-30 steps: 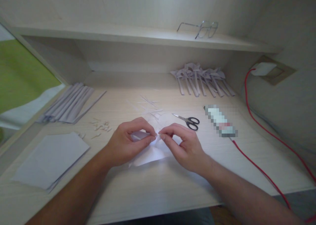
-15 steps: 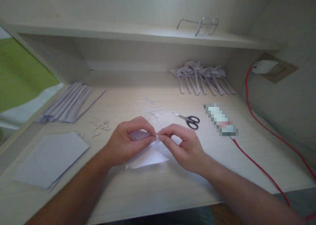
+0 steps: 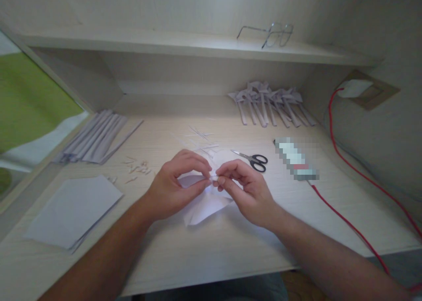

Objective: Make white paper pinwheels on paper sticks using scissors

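Observation:
My left hand [image 3: 180, 182] and my right hand [image 3: 249, 189] meet over the middle of the desk, thumbs and fingers pinched. Between their fingertips is the gathered middle of a folded white paper pinwheel [image 3: 206, 209], whose loose blades spread below and behind the hands. A small white bit [image 3: 213, 178] shows at the pinch; its exact form is partly hidden by fingers. Black-handled scissors [image 3: 255, 160] lie just beyond my right hand. Small rolled paper bits [image 3: 141, 168] are scattered left of my left hand, and thin white sticks [image 3: 201, 136] lie behind both hands.
A stack of white paper sheets [image 3: 74, 211] lies at the left, with rolled paper tubes [image 3: 94, 138] behind it. Finished-looking paper pinwheels on sticks [image 3: 267, 103] rest at the back right. A blurred phone [image 3: 295, 158] trails a red cable [image 3: 346, 233]. Glasses [image 3: 277, 34] sit on the shelf [image 3: 148, 41].
My right fingers have shifted and curled more closely around the pinched spot. The paper has turned, its lower blade swinging to the right. Both hands stay together.

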The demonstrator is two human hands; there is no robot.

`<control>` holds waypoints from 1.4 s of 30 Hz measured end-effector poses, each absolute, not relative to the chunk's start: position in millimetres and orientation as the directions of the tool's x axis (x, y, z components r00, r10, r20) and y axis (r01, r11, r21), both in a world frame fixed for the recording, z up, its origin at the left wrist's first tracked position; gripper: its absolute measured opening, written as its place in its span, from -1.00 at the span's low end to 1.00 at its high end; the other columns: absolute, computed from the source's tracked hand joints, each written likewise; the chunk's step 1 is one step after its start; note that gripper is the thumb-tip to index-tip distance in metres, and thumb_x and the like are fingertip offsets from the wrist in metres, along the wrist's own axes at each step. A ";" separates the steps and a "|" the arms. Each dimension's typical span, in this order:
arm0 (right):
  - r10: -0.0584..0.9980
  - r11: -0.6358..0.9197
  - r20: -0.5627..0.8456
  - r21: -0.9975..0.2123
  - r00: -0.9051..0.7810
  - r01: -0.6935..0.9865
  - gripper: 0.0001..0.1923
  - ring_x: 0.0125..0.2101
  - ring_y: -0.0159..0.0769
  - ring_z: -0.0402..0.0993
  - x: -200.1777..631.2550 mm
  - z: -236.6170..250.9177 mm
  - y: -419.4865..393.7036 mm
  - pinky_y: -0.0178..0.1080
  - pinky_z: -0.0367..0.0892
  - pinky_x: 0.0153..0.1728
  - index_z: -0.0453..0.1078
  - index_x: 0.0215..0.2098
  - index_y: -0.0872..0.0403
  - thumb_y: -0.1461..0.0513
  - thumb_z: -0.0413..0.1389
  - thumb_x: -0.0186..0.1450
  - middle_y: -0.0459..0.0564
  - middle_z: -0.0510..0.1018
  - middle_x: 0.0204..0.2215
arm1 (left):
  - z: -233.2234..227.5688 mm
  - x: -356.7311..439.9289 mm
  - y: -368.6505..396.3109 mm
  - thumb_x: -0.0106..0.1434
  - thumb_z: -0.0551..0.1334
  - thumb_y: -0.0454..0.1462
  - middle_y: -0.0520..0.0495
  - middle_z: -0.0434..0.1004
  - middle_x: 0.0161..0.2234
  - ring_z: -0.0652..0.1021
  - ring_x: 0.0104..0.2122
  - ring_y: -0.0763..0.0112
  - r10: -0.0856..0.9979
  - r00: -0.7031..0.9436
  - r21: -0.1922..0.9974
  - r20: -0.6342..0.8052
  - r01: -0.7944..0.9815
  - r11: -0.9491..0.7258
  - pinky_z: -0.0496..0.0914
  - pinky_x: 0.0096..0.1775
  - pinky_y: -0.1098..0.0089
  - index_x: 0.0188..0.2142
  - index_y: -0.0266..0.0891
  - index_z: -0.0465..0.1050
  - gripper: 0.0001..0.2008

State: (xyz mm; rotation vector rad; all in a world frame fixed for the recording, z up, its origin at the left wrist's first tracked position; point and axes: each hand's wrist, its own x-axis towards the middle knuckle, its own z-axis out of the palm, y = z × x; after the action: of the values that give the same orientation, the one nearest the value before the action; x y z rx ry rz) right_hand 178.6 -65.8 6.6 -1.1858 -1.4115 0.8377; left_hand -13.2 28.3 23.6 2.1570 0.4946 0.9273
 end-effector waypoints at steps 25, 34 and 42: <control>0.998 0.062 0.058 -0.995 0.039 -0.083 -0.92 -0.44 -0.38 0.48 176.0 5.4 -58.7 -0.28 0.39 -0.36 0.38 -0.25 0.07 0.32 0.18 0.29 -0.11 0.59 -0.44 | 24.0 -10.7 25.5 0.18 0.32 -0.41 -0.07 0.52 -0.26 0.48 -0.18 0.23 0.528 0.646 0.520 0.551 0.230 -0.823 0.37 -0.10 0.15 -0.34 -0.13 0.57 -0.87; 0.997 0.067 0.066 -0.997 0.030 -0.030 -0.95 -0.45 -0.38 0.47 175.2 6.6 -59.9 -0.28 0.36 -0.36 0.41 -0.28 0.08 0.32 0.20 0.29 -0.16 0.52 -0.50 | 24.7 -8.8 22.0 0.19 0.31 -0.39 -0.06 0.52 -0.29 0.50 -0.21 0.24 0.507 0.669 0.481 0.543 0.247 -0.841 0.33 -0.11 0.14 -0.35 -0.15 0.56 -0.90; 0.994 0.105 0.105 -0.992 0.002 0.071 -0.94 -0.42 -0.37 0.46 175.7 5.7 -60.4 -0.27 0.35 -0.35 0.39 -0.23 0.06 0.31 0.19 0.33 -0.16 0.49 -0.47 | 23.9 -7.6 21.1 0.19 0.31 -0.39 -0.06 0.52 -0.26 0.51 -0.19 0.25 0.543 0.681 0.557 0.491 0.234 -0.797 0.38 -0.11 0.19 -0.32 -0.14 0.57 -0.88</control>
State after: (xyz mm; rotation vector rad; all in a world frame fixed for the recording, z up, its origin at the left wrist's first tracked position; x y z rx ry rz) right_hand 175.7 -60.4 5.7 -1.1850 -1.3049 1.0928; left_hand -7.6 21.1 23.9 2.4387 0.6022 0.9175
